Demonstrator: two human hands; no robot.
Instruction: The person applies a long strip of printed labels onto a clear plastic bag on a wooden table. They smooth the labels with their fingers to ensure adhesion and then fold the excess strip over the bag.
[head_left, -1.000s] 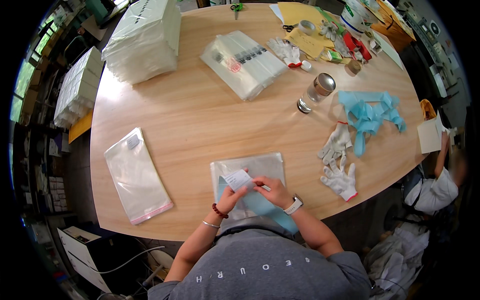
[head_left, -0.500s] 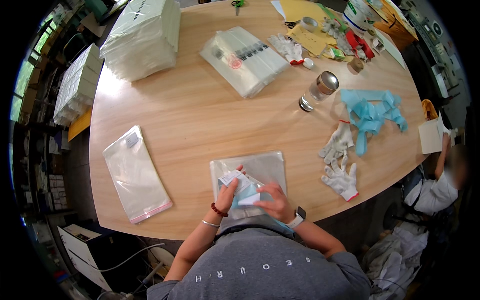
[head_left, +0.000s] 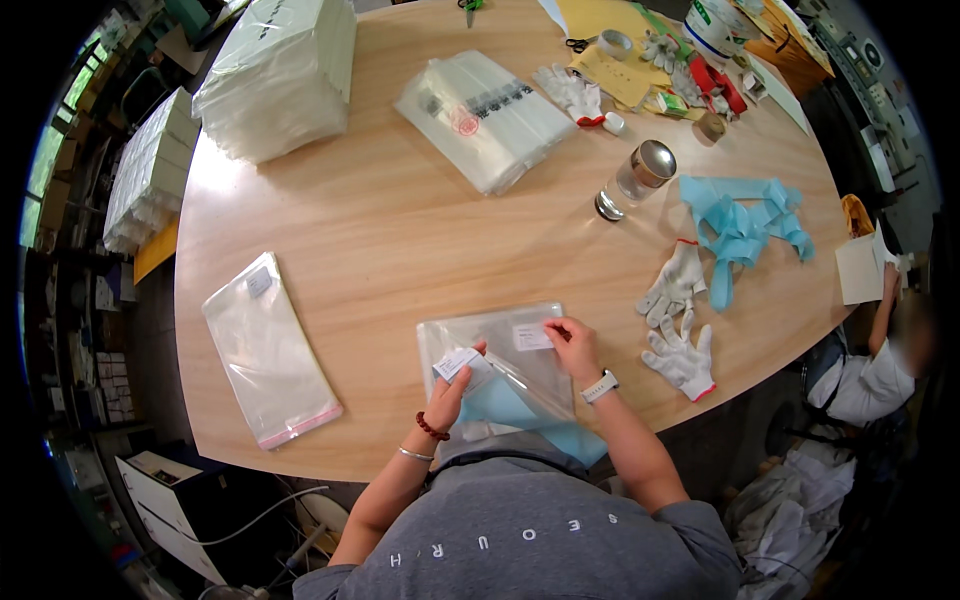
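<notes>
A flat stack of clear plastic bags (head_left: pixel 480 328) lies in front of me at the table's near edge. My right hand (head_left: pixel 576 352) pinches the right end of a small white label (head_left: pixel 531 337) over the upper right part of the bags; whether its whole underside touches them I cannot tell. My left hand (head_left: pixel 446 402) is closed on folded white labels (head_left: pixel 456 362), thumb and fingers around them, over the stack's left part. From these a light blue strip of backing paper (head_left: pixel 490 402) runs down to the right, over the table edge by my waist.
Another bundle of clear bags (head_left: pixel 272 355) lies at left. Farther off stand a tall stack of wrapped bags (head_left: pixel 285 90) and a flat pack (head_left: pixel 487 120). At right are a glass bottle (head_left: pixel 637 180), a heap of blue strip (head_left: pixel 745 225) and white gloves (head_left: pixel 682 355). A person sits beyond.
My right hand has moved up and right, away from my left hand, and now holds a label over the bags. More of the blue backing strip shows. The left hand has barely moved.
</notes>
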